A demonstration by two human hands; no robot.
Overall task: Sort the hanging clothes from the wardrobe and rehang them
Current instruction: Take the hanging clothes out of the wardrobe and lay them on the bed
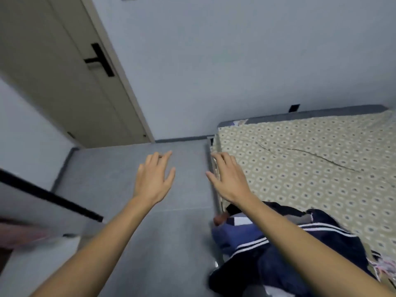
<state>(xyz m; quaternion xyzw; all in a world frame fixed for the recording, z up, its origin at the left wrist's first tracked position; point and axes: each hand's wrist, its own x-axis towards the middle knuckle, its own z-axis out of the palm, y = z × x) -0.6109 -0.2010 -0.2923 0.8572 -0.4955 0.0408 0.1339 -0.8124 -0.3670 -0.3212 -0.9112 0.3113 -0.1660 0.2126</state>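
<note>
Patterned bed [310, 159] is filling the right half of the view, grey floor [132, 211] is running down the middle, closed door [64, 82] is standing at upper left. Pile of dark clothes [289, 249] is lying on the near corner of the bed, navy with white stripes, some of it spilling over the bed edge toward the floor. A dark-edged panel [51, 200] is cutting in at lower left, possibly the wardrobe, cannot tell; view there is blurring. Both arms are reaching forward, palms down. Left hand [155, 179] is hovering over bare floor, fingers spread and relaxed, holding nothing. Right hand [229, 179] is hovering over the bed edge, fingers likewise loose, gripping nothing. Hands are apart, not touching each other or any garment. Key relation: the pile is sitting below and behind the right hand, under the right forearm, long axis running roughly along the bed edge toward the viewer. Right hand is clearly nearer; left would be crossing the gap. Likely next move is pulling back and down to the pile.
</note>
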